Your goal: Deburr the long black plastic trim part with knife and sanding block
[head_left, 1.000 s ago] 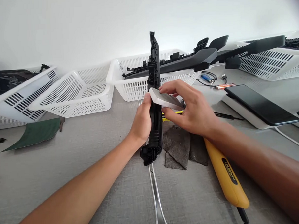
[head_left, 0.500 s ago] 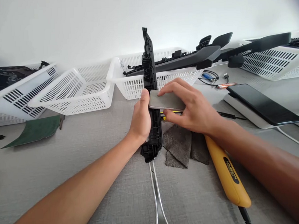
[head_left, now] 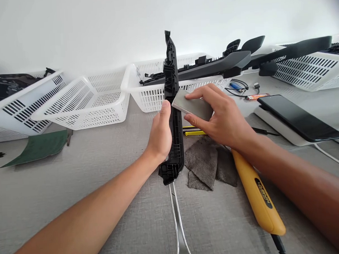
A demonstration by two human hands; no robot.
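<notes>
My left hand [head_left: 160, 133] is closed around a long black plastic trim piece [head_left: 176, 149], its thumb over the near face. The ribbed side of the trim faces me, and its narrow clip end points away. Between thumb and fingers, my right hand [head_left: 218, 111] grips a flat grey sanding block [head_left: 195, 105]. One corner of the block meets the trim's right side, close to my left thumb. Under the right hand lies a yellow utility knife [head_left: 195, 133], partly hidden. Beneath the trim, a silvery metal strip [head_left: 176, 216] runs toward me.
A grey cloth [head_left: 201, 163] and a yellow corded tool [head_left: 258, 194] lie right of the trim. White baskets [head_left: 101, 117] line the wall, one bearing black trim parts [head_left: 212, 67]. Green sandpaper [head_left: 37, 147] lies at left, a phone [head_left: 301, 115] on a white box at right.
The sanding block has turned in my right hand, its far edge now slanting down to the right. The trim's far end has shifted slightly right, and more of the yellow knife shows.
</notes>
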